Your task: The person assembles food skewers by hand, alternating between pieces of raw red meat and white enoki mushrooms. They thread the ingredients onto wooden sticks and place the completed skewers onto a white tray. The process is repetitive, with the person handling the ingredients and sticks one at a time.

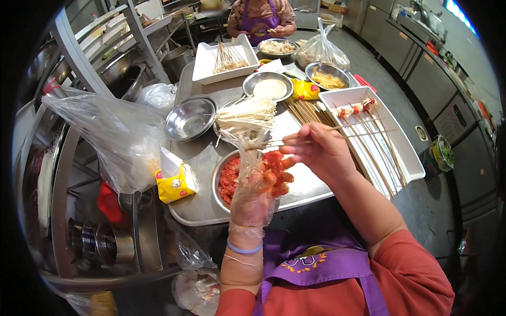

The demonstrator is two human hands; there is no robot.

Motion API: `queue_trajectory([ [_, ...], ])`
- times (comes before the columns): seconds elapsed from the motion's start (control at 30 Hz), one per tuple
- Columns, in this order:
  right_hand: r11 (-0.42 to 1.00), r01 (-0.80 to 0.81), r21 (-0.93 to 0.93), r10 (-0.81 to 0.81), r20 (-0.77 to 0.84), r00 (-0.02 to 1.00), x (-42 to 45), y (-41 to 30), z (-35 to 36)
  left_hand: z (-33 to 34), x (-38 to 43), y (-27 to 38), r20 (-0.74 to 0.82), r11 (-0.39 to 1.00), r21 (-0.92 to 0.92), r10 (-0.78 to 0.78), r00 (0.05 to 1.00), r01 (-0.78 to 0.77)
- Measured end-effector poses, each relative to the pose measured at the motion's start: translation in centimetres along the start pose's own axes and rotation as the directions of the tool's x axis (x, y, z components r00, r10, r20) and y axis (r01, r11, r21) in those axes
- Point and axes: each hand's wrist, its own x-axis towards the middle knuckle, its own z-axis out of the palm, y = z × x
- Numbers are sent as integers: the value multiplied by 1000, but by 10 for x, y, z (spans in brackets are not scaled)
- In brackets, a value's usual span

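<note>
My left hand [253, 185], in a clear plastic glove, is curled around a slice of red marinated meat [273, 162] above a metal bowl of red meat [228, 179]. My right hand [322, 152] is bare and pinches thin bamboo skewers [348, 127]. Their tips point left at my left fingertips, where glove and fingers hide what they touch. Just beyond, a bundle of white enoki mushrooms [247, 118] lies on a metal bowl. To the right, a white tray [411, 168] holds several skewers with white and red food [357, 108] at their far ends.
Stacked metal bowls [191, 118] and a yellow tissue pack [176, 181] are on the left. Loose bamboo skewers [306, 112] lie beside the white tray. Farther back stand a tray of filled skewers [227, 67] and a bowl of yellow strips [327, 79]. A co-worker [261, 19] faces me across the table.
</note>
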Motion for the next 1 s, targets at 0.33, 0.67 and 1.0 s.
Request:
queue_trajectory([
  [0.33,997,49,-60,-59,-174,983,-61,-11,-37,-1,-1,-18,-5,912,-411,-9,1000,6],
  [0.67,799,145,-584,-150,41,988,-61,-21,-7,16,1,-27,-136,879,445,258,956,-174],
  [1.0,429,131,-894,-74,110,991,-57,-30,4,11,1,-22,-60,945,307,141,988,-116],
])
